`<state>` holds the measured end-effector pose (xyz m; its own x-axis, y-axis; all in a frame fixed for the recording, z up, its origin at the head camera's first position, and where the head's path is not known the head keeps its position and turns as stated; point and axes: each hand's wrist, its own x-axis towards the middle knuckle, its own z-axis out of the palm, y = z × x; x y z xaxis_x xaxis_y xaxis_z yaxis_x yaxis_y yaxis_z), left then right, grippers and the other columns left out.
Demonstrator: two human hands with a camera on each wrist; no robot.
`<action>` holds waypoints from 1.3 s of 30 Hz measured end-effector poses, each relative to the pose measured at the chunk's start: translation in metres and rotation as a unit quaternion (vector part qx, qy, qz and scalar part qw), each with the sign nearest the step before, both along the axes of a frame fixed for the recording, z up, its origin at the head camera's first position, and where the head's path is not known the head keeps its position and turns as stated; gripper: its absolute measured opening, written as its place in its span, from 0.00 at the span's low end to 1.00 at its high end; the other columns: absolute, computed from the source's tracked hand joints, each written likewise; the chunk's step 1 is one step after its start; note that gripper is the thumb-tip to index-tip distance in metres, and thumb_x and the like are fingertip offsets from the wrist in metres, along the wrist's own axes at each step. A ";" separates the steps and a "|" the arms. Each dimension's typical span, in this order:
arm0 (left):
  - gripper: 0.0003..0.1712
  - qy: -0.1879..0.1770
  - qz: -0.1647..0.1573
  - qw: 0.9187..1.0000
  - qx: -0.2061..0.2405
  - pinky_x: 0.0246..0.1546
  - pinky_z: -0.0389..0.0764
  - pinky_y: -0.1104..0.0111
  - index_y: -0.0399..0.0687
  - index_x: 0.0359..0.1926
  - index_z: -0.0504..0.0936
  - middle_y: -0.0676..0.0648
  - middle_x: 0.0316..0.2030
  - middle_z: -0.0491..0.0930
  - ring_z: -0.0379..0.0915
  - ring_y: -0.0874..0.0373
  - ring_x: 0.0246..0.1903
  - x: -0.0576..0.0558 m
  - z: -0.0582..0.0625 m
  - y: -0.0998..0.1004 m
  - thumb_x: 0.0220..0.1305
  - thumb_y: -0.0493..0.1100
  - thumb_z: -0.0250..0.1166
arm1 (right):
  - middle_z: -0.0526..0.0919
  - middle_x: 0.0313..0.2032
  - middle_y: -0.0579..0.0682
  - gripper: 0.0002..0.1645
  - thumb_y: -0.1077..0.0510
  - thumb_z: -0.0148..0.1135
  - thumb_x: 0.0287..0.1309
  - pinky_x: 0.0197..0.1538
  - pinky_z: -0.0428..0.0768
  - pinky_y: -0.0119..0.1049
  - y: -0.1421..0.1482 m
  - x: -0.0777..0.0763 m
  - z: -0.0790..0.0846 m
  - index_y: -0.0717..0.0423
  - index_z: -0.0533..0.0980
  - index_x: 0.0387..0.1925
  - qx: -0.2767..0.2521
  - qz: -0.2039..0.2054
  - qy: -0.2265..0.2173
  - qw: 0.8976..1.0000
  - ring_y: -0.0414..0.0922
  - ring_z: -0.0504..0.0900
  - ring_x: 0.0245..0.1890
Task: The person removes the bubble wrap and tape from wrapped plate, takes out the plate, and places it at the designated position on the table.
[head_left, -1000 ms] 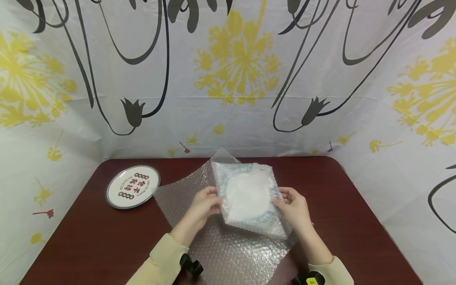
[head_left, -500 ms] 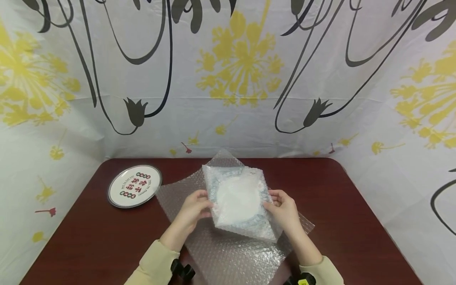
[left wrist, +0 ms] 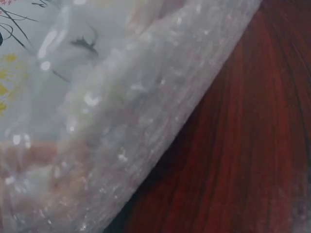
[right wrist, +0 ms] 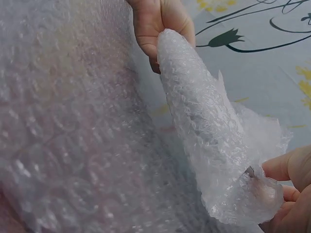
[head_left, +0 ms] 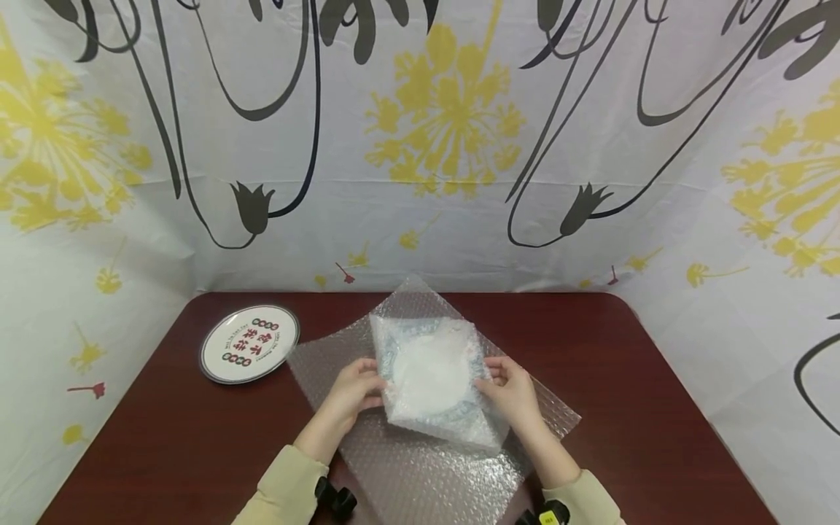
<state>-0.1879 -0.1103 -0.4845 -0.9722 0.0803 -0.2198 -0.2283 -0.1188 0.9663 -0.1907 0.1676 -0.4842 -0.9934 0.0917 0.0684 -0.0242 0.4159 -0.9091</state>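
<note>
A flat bubble-wrapped plate (head_left: 429,375), with a round white middle and a bluish rim showing through, is held tilted between both hands. My left hand (head_left: 354,390) grips its left edge, thumb in front. At the right edge, my right hand (head_left: 512,394) pinches the wrapping. Beneath lies a large loose sheet of bubble wrap (head_left: 433,477) on the table. The right wrist view catches the wrapped plate (right wrist: 194,102) edge-on, with the left hand (right wrist: 160,24) beyond and the right hand (right wrist: 291,194) at the near end. Clear bubble wrap (left wrist: 141,102) fills much of the left wrist view.
A round white plate (head_left: 249,344) with red characters and a dark rim lies at the far left of the dark red table (head_left: 164,437). Patterned white cloth (head_left: 420,219) hangs behind and along both sides of the table.
Both hands have moved left and slightly nearer the person, carrying the wrapped plate along. More of the bubble sheet's right corner now shows. The plate at the left stays put.
</note>
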 end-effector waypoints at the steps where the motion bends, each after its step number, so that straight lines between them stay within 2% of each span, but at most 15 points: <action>1: 0.25 -0.002 0.000 1.000 -0.002 0.37 0.82 0.60 0.28 0.53 0.68 0.37 0.39 0.79 0.78 0.53 0.32 0.000 -0.002 0.000 0.51 0.27 0.59 | 0.82 0.36 0.55 0.23 0.67 0.71 0.47 0.30 0.78 0.30 -0.001 -0.001 -0.002 0.66 0.77 0.48 -0.002 0.000 -0.004 1.000 0.45 0.76 0.31; 11: 0.25 0.001 0.003 1.000 -0.018 0.35 0.83 0.60 0.26 0.52 0.68 0.36 0.40 0.79 0.78 0.53 0.33 -0.001 -0.015 -0.001 0.51 0.26 0.58 | 0.81 0.36 0.54 0.23 0.68 0.70 0.46 0.30 0.78 0.30 -0.004 -0.002 -0.012 0.66 0.76 0.47 -0.007 -0.002 -0.030 1.000 0.45 0.75 0.31; 17: 0.25 0.013 0.005 0.998 -0.057 0.33 0.83 0.61 0.26 0.52 0.68 0.34 0.41 0.79 0.78 0.53 0.32 -0.001 -0.020 -0.001 0.51 0.26 0.59 | 0.81 0.36 0.54 0.23 0.67 0.71 0.46 0.31 0.79 0.30 -0.004 -0.004 -0.018 0.66 0.77 0.47 0.000 -0.002 -0.035 0.999 0.45 0.77 0.32; 24: 0.22 0.032 0.018 0.994 -0.103 0.31 0.83 0.63 0.26 0.50 0.70 0.36 0.38 0.75 0.75 0.53 0.30 0.000 -0.020 0.000 0.52 0.26 0.59 | 0.81 0.36 0.53 0.23 0.67 0.71 0.45 0.32 0.79 0.31 -0.004 -0.006 -0.023 0.66 0.77 0.47 0.004 -0.002 -0.034 0.999 0.45 0.77 0.32; 30: 0.23 0.045 0.013 0.993 -0.112 0.31 0.83 0.62 0.24 0.49 0.69 0.36 0.37 0.74 0.75 0.51 0.30 0.001 -0.022 -0.001 0.49 0.26 0.59 | 0.81 0.37 0.53 0.24 0.67 0.71 0.45 0.33 0.79 0.31 -0.004 -0.006 -0.026 0.64 0.77 0.48 0.004 -0.001 -0.039 0.999 0.46 0.76 0.34; 39: 0.23 0.045 0.007 0.992 -0.120 0.27 0.83 0.63 0.24 0.49 0.68 0.38 0.35 0.74 0.74 0.54 0.27 0.001 -0.022 -0.002 0.49 0.26 0.59 | 0.82 0.37 0.52 0.23 0.65 0.72 0.46 0.34 0.78 0.32 -0.003 -0.008 -0.028 0.63 0.77 0.47 0.002 0.014 -0.039 0.999 0.45 0.77 0.34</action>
<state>-0.1868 -0.1123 -0.5063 -0.9895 0.0218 -0.1426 -0.1392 0.1147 0.9836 -0.1991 0.1649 -0.5127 -0.9980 0.0627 -0.0097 0.0352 0.4199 -0.9069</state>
